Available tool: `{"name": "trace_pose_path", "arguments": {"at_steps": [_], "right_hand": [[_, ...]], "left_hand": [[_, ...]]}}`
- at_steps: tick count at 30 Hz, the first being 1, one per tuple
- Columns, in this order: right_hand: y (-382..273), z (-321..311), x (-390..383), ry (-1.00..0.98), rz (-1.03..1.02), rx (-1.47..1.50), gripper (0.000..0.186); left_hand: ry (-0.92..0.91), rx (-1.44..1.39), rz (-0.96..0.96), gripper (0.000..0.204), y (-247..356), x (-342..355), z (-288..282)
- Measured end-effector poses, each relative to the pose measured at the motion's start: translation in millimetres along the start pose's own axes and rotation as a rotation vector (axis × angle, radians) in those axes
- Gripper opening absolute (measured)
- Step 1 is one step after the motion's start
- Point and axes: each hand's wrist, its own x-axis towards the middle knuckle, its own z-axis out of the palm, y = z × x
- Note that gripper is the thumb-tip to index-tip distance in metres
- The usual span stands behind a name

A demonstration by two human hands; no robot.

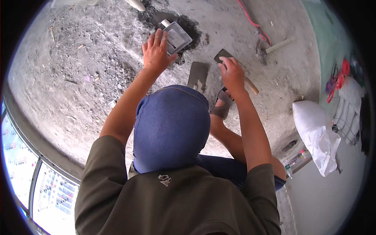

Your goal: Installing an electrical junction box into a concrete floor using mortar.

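Note:
My left hand [156,55] lies with its fingers stretched over the left edge of a square grey piece with a labelled, clear-looking cover [177,38]. That piece sits tilted on dark, damp-looking material in the floor, with a short white stub [165,23] at its far corner. To the right, my right hand [232,74] is closed round the middle of a small trowel [222,53]. The dark blade shows beyond the fingers and its wooden handle [252,85] sticks out behind. Between the hands a flat rectangular grey blade [198,74] lies on the floor, its near end partly hidden by my knee.
A hammer [261,53] with a pale handle lies right of the trowel, near a red cord [253,24]. Rubble [125,74] is scattered at left. White sacks [313,121] stand at right. My blue-clad knee [172,125] and sandalled foot [220,107] are close by.

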Motion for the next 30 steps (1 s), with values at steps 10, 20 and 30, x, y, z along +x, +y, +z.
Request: {"name": "trace_pose_path", "arguments": {"at_steps": [10, 20, 30], "right_hand": [[-83, 41, 66, -0.083, -0.240, -0.032, 0.064], [-113, 62, 78, -0.109, -0.137, -0.208, 0.082], [-124, 75, 80, -0.094, 0.023, -0.252, 0.090]], "left_hand": [[-0.017, -0.042, -0.056, 0.103, 5, -2, 4], [0.158, -0.141, -0.128, 0.107, -7, -21, 4], [0.060, -0.129, -0.138, 0.103, -16, -24, 5]]}}
